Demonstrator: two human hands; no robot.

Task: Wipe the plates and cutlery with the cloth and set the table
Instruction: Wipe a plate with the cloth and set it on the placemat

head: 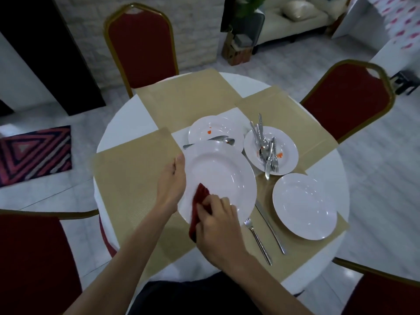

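Note:
My left hand (171, 185) grips the left rim of a large white plate (223, 178), held tilted above the table. My right hand (218, 226) pinches a dark red cloth (200, 201) against the plate's near left rim. Behind it lies a white plate (211, 130) with red stains and a spoon (218, 139) across it. A smaller stained plate (283, 144) to the right carries several forks, knives and spoons (266, 146). A clean white plate (304, 205) sits on the near right placemat, with a fork (258, 241) and a knife (270, 228) to its left.
The round white table (127, 119) carries several beige placemats (122, 185). Red chairs with gold frames stand at the far side (141, 48), right (347, 103), near left (34, 258) and near right (386, 292). A patterned rug (34, 153) lies on the floor to the left.

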